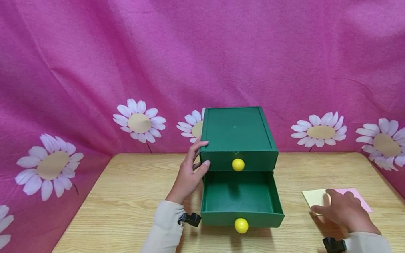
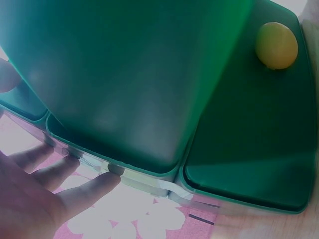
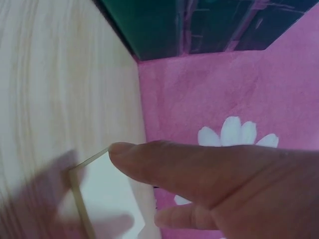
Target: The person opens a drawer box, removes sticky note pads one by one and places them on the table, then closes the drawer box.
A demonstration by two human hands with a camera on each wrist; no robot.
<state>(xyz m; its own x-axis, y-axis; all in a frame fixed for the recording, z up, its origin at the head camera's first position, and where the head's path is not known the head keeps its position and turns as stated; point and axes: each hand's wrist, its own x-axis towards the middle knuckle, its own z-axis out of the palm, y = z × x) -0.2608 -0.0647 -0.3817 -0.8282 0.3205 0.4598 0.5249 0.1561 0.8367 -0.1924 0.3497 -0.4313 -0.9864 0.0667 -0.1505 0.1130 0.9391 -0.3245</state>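
Observation:
A green two-drawer box (image 1: 238, 129) with round yellow knobs stands on the table. Its lower drawer (image 1: 237, 220) is pulled out and holds nothing visible; the upper one is closed. Against the box's left side rests my left hand (image 1: 188, 177), thumb at the front corner and fingers extended along the side, as the left wrist view shows fingers (image 2: 89, 191). My right hand (image 1: 347, 209) is over a pale yellow paper pad (image 1: 313, 197) and a pink one (image 1: 353, 192) lying side by side. One finger (image 3: 144, 157) overlaps the yellow pad's corner in the right wrist view.
The wooden table (image 1: 127, 200) reaches back to a pink cloth (image 1: 180, 52) printed with daisies, which hangs behind and along both sides. Black wrist mounts (image 1: 334, 245) are strapped at both sleeves. The open drawer juts toward the front between the two arms.

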